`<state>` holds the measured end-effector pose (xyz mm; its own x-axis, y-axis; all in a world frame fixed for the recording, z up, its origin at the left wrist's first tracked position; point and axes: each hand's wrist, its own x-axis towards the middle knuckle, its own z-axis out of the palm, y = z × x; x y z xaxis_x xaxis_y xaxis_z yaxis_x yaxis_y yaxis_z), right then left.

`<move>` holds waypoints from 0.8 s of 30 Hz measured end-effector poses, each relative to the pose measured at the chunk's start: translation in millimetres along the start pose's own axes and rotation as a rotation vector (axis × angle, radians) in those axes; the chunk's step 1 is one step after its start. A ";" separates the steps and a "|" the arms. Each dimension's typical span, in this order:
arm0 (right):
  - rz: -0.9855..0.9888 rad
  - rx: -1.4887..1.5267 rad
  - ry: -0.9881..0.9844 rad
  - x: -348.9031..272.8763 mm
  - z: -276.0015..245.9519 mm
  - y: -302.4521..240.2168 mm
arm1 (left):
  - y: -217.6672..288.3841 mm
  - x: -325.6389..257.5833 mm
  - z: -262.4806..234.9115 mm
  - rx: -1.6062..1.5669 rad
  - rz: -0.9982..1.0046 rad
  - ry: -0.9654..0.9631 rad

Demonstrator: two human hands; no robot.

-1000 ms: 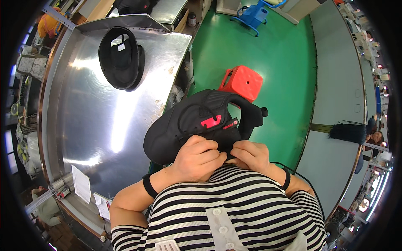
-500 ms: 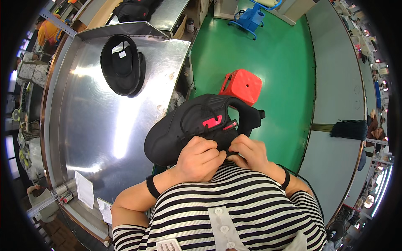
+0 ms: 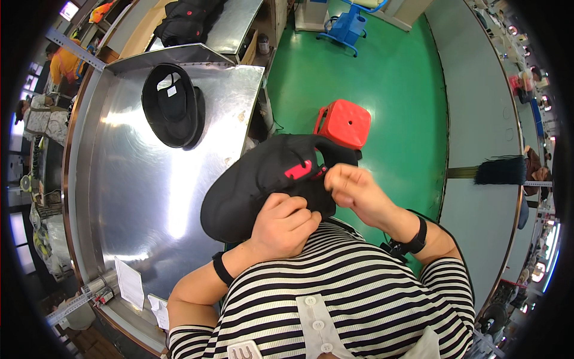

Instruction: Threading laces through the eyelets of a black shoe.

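Note:
A rounded black padded piece (image 3: 239, 191), bag-like though its exact kind is unclear, lies before my chest, with a red patch (image 3: 298, 170) and thin cord on its upper face. My left hand (image 3: 284, 226) is closed in a pinch on its near edge. At its right end my right hand (image 3: 357, 186) has fingers curled together beside a small red tag (image 3: 320, 172); what they pinch, if anything, is hidden. A curved strap-like part runs off the piece's far right side, partly behind the right hand.
A similar hollow black piece (image 3: 173, 107) with a white label sits on the metal table (image 3: 119, 197) at left. Black pieces (image 3: 186, 23) are heaped at the back. A red stool (image 3: 347, 123) and a blue wheeled stand (image 3: 345, 29) are on the green floor. Papers (image 3: 129, 281) lean near left.
My right hand has moved up and away from my left, to the piece's right end. The piece has shifted slightly left. My left hand keeps its pinch.

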<state>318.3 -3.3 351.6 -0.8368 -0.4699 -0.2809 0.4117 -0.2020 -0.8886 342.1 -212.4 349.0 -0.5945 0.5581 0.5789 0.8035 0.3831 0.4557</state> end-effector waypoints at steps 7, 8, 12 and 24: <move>-0.041 0.409 0.091 11.1 8.2 -4.5 | -12.8 -6.0 -4.9 -0.027 -0.172 0.001; -0.079 0.401 0.046 11.9 7.7 -6.3 | -14.9 -6.0 -5.8 -0.027 -0.210 0.000; -0.048 0.316 0.051 11.7 5.6 -10.4 | -19.9 -6.3 -9.2 -0.034 -0.268 -0.015; 0.066 -0.005 -0.005 11.0 22.5 -19.5 | -23.4 -6.1 -14.1 -0.045 -0.238 -0.026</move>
<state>309.2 -23.8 374.1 -0.8061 -0.4860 -0.3377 0.4646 -0.1662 -0.8698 326.5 -235.2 344.3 -0.7655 0.4750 0.4340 0.6381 0.4735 0.6072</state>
